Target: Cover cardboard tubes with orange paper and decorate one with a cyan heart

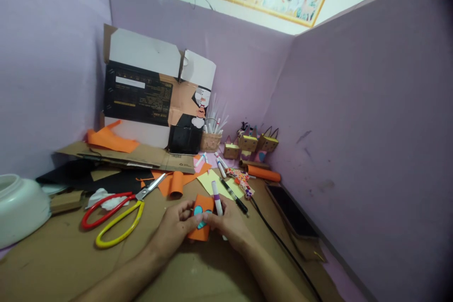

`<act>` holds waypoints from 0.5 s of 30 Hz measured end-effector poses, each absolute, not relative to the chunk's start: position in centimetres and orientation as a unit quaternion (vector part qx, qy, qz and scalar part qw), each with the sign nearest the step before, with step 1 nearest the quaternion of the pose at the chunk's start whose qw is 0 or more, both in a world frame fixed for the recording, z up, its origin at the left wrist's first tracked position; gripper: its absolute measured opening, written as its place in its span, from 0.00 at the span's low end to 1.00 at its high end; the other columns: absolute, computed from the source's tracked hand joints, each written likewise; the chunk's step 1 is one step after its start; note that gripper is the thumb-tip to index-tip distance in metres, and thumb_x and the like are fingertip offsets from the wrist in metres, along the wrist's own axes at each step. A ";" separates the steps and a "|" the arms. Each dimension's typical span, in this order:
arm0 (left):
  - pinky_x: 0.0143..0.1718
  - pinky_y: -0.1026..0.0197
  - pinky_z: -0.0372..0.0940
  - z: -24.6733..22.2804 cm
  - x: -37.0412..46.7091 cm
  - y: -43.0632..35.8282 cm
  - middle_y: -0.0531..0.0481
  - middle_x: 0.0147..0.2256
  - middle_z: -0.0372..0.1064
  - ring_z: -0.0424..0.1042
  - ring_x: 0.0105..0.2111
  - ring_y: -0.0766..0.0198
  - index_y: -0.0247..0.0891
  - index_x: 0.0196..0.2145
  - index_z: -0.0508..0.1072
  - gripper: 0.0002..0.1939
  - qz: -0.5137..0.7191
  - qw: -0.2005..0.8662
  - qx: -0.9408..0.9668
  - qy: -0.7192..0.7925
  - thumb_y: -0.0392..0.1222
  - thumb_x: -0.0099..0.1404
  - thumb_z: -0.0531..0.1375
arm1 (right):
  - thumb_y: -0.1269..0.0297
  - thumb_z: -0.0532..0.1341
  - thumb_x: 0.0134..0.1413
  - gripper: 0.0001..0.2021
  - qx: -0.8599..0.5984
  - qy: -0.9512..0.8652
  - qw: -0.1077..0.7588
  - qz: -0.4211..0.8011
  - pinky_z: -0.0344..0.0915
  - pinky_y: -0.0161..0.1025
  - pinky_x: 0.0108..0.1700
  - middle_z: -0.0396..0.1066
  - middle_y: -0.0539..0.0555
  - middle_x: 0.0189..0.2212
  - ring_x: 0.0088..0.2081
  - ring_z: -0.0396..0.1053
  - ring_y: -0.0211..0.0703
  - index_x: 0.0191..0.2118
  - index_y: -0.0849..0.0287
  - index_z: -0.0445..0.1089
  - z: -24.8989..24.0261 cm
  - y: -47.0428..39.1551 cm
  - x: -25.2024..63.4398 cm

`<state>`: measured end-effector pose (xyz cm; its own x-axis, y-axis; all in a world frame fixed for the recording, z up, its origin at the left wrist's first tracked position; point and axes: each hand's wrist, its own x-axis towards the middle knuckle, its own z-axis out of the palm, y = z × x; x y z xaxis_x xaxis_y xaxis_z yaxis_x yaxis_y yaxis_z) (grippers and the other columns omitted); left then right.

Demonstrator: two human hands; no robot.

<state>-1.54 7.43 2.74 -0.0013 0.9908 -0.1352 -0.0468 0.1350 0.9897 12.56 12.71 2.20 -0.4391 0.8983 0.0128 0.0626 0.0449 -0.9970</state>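
Note:
An orange paper piece [201,233] with blue shapes on it is held between both hands, low in the middle of the head view. My left hand [176,224] grips its left side, thumb on the blue part. My right hand [229,223] presses a thumb against the blue part from the right and also carries a white marker with a purple band [217,198], which points upward between thumb and fingers. Beyond the hands lie yellow paper [208,184] and a black pen [233,196].
Scissors [122,217] with red and yellow handles lie left of the hands. An orange roll [176,184] stands beyond them. A patterned glue gun [241,180] trails a black cable on the right, near a phone [292,211]. A white pot [21,210] is far left.

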 end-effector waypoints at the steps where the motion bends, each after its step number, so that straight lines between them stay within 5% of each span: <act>1: 0.19 0.66 0.62 2.7 -1.6 7.4 0.50 0.28 0.70 0.68 0.28 0.61 0.34 0.38 0.67 0.24 0.478 0.552 0.447 0.517 0.52 0.48 0.63 | 0.57 0.68 0.33 0.18 -0.384 -0.620 0.363 0.580 0.50 0.30 0.18 0.62 0.44 0.17 0.18 0.55 0.31 0.30 0.61 0.65 2.2 12.6 12.6; 7: 0.20 0.67 0.53 2.7 -1.8 7.4 0.56 0.16 0.61 0.59 0.19 0.69 0.34 0.20 0.69 0.18 0.492 0.523 0.464 0.518 0.52 0.44 0.66 | 0.58 0.70 0.28 0.21 -0.404 -0.589 0.359 0.601 0.50 0.29 0.18 0.60 0.42 0.15 0.16 0.53 0.30 0.30 0.61 0.64 2.4 12.3 12.5; 15: 0.26 0.64 0.60 3.1 -1.8 7.2 0.52 0.21 0.69 0.67 0.25 0.62 0.34 0.24 0.72 0.17 0.504 0.525 0.450 0.517 0.52 0.44 0.65 | 0.59 0.69 0.31 0.18 -0.394 -0.576 0.363 0.617 0.49 0.28 0.16 0.64 0.45 0.17 0.17 0.58 0.31 0.31 0.61 0.67 2.3 12.0 12.3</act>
